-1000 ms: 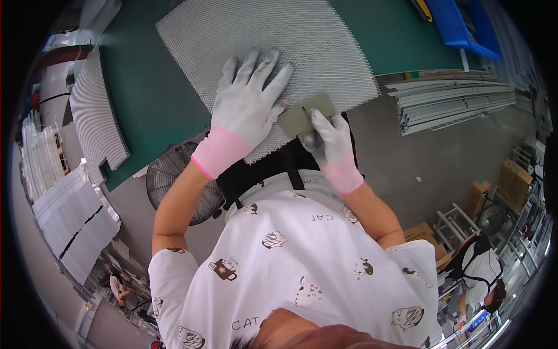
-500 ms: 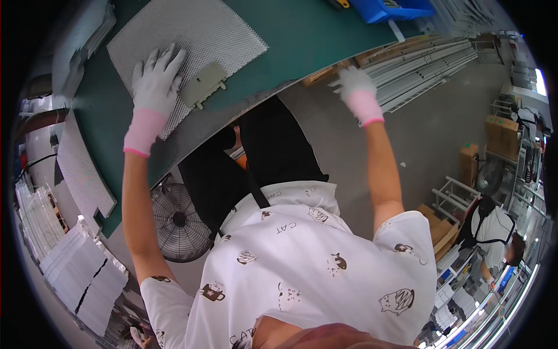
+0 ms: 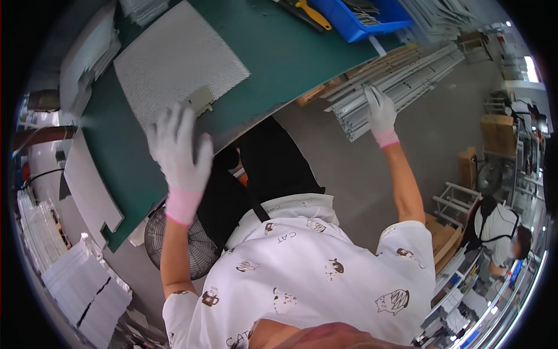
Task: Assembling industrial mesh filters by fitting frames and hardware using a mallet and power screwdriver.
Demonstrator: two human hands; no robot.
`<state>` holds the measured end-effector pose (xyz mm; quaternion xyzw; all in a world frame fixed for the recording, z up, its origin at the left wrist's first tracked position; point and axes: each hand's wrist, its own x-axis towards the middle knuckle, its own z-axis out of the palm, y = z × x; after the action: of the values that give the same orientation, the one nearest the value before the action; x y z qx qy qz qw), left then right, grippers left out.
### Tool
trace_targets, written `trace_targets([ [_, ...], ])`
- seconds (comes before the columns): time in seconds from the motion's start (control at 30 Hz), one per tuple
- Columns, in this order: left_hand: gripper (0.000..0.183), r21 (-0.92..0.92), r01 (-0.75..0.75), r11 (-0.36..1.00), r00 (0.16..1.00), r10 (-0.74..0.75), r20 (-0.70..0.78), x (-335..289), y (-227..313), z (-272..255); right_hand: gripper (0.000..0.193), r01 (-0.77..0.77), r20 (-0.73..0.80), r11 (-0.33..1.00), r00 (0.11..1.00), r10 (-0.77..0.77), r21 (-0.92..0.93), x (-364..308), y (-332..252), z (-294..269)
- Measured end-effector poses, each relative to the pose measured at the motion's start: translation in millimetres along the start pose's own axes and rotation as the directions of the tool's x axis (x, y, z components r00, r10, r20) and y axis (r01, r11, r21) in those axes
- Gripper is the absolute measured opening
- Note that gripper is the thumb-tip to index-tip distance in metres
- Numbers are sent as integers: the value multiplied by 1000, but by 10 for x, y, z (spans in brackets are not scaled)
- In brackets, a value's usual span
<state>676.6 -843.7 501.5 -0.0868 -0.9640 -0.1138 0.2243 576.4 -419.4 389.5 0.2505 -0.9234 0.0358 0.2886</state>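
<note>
My left hand, in a white glove with a pink cuff, is raised over the near table edge, fingers spread and nothing held. Just beyond its fingertips lies a flat grey-green notched plate, partly hidden by them. It rests on a silvery mesh sheet on the green table. To the right, my right hand, gloved alike, reaches over a bundle of long, pale metal strips. Its fingers are drawn together at the strips; whatever is between them I cannot make out.
A blue bin of thin pieces stands at the table's far right, near a yellow-handled tool. Another sheet lies at the left edge. A floor fan stands below the table. One person works at far right.
My left hand has lifted off the mesh sheet and come nearer, to the right. My right hand has moved right onto the metal strips. The view has shifted slightly.
</note>
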Motion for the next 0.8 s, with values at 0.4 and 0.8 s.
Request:
trace_targets([
  [0.4, 27, -905, -299, -303, 740, -673, -20, -873, 400, -493, 52, -71, 822, -947, 519, 234, 314, 637, -2235, -906],
  [0.8, 32, -620, -647, -444, 694, -680, -237, -2328, -2145, -2431, 47, 358, -129, -619, 915, 382, 700, 1301, -515, -1801],
])
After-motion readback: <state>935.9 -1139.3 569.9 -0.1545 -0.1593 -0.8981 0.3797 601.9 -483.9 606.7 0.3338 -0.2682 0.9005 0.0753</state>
